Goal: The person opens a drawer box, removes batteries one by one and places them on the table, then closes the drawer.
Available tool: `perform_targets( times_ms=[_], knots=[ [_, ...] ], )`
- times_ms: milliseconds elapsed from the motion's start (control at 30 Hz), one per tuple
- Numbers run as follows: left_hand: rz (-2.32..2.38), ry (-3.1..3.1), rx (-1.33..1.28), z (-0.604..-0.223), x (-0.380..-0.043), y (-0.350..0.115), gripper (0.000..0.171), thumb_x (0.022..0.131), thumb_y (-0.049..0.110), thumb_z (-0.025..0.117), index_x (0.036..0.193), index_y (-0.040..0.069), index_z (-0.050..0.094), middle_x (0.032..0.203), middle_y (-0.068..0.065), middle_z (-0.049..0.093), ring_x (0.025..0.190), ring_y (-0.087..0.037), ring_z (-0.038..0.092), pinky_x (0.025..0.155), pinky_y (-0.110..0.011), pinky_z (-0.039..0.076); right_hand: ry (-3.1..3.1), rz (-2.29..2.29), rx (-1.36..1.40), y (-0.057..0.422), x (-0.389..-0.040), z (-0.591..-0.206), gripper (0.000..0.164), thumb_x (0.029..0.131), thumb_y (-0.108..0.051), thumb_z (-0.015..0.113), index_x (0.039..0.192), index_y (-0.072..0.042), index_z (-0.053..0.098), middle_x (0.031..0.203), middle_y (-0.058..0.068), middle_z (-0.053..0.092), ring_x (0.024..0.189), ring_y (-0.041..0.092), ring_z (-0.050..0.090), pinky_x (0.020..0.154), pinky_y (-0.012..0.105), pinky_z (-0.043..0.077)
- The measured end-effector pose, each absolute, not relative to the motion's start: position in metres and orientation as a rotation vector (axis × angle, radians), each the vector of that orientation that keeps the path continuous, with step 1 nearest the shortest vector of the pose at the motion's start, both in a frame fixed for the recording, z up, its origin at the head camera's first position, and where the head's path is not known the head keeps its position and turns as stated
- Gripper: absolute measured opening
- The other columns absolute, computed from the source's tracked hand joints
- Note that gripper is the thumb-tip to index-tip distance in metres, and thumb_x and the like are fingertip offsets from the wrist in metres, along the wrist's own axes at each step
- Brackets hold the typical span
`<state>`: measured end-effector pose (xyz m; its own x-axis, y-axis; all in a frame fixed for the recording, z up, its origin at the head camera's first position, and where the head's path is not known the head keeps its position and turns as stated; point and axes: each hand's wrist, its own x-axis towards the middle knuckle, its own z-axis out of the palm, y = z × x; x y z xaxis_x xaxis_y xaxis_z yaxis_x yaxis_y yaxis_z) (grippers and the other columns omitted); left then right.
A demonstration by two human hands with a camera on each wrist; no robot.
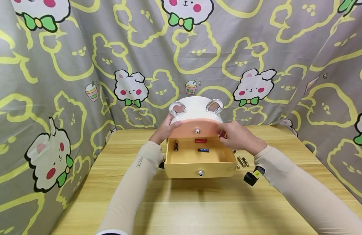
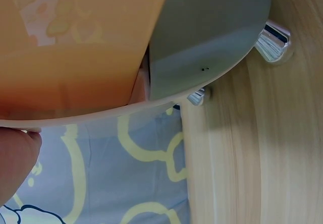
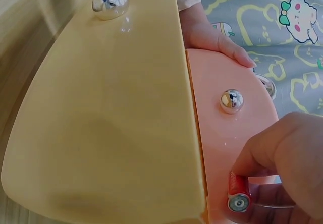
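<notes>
Sleeves, cream [image 1: 131, 186]: two, yours, entering the head view from lower left of centre and lower right. Cabinet, white-topped [image 1: 195, 109]: one, centre of frame, on a wooden bench [image 1: 198, 209]. Yellow drawer [image 1: 201, 170]: pulled out, holding one black cell [image 1: 176, 147], one red cell [image 1: 200, 140], one blue cell [image 1: 203, 150]. Gold cells [image 1: 243, 162]: several, right of centre, on the bench. Your left hand [image 1: 164, 130]: spread against the cabinet's left side. Your right hand [image 1: 239, 137]: pinching a red battery [image 1: 221, 134] beside the pink drawer's [image 1: 197, 125] right end.

Left wrist view: glossy orange panel [image 2: 81, 57], upper left; silvery foot [image 2: 272, 42], upper right; your fingertip, left edge.

Right wrist view: yellow drawer, left and centre; your red battery, lower right, metal end facing the camera.
</notes>
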<state>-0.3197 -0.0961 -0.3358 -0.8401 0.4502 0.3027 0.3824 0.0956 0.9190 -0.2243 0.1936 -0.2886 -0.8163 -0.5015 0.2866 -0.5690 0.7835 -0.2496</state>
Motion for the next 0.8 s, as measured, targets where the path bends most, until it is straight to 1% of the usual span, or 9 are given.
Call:
perform_targets(
  times_ms=[100,200,333,533,667,800],
  knots=[
    [1.907,2.293,0.892,-0.338,-0.319,-0.096,0.073,0.093,0.019,0.056,0.153,0.008,0.016,0.148,-0.017,0.031,0.123,-0.022,0.039,0.108,-0.036,0.027,-2.767,0.496,0.830,0.196,-0.226,-0.291,0.008,0.080,-0.004,0.062,0.087,-0.005,0.065,0.075,0.001,0.063,0.066,0.016,0.057,0.060,0.032,0.049],
    [1.894,2.297,0.893,-0.329,-0.309,-0.095,0.073,0.093,0.018,0.055,0.153,0.005,0.016,0.148,-0.020,0.031,0.122,-0.024,0.039,0.108,-0.037,0.028,-2.748,0.493,0.828,0.199,-0.226,-0.292,0.009,0.079,-0.004,0.062,0.087,-0.005,0.065,0.074,0.001,0.063,0.066,0.016,0.056,0.061,0.032,0.049],
    [1.865,2.298,0.879,-0.314,-0.294,-0.094,0.071,0.094,0.011,0.052,0.152,0.000,0.013,0.148,-0.025,0.028,0.121,-0.027,0.039,0.108,-0.038,0.028,-2.713,0.495,0.834,0.202,-0.227,-0.293,0.009,0.079,-0.005,0.062,0.087,-0.004,0.065,0.073,0.001,0.064,0.065,0.015,0.057,0.060,0.032,0.049],
    [1.858,2.307,0.871,-0.313,-0.292,-0.094,0.073,0.094,0.013,0.052,0.153,0.001,0.011,0.149,-0.025,0.027,0.121,-0.026,0.039,0.108,-0.039,0.027,-2.698,0.557,0.819,0.207,-0.227,-0.294,0.012,0.079,-0.005,0.061,0.090,-0.003,0.067,0.076,0.001,0.066,0.069,0.015,0.061,0.062,0.033,0.051],
    [1.841,2.321,0.844,-0.313,-0.293,-0.094,0.074,0.094,0.014,0.052,0.153,0.001,0.011,0.149,-0.024,0.028,0.120,-0.025,0.039,0.108,-0.038,0.027,-2.702,0.581,0.796,0.211,-0.226,-0.294,0.014,0.080,-0.005,0.061,0.092,-0.003,0.067,0.078,0.002,0.066,0.070,0.016,0.061,0.062,0.033,0.051],
    [1.870,2.296,0.849,-0.325,-0.307,-0.095,0.074,0.094,0.013,0.053,0.154,0.004,0.009,0.151,-0.022,0.027,0.121,-0.024,0.039,0.108,-0.038,0.027,-2.719,0.598,0.770,0.214,-0.225,-0.294,0.015,0.082,-0.005,0.059,0.094,-0.002,0.067,0.080,0.004,0.067,0.070,0.017,0.061,0.062,0.034,0.051]
  ],
)
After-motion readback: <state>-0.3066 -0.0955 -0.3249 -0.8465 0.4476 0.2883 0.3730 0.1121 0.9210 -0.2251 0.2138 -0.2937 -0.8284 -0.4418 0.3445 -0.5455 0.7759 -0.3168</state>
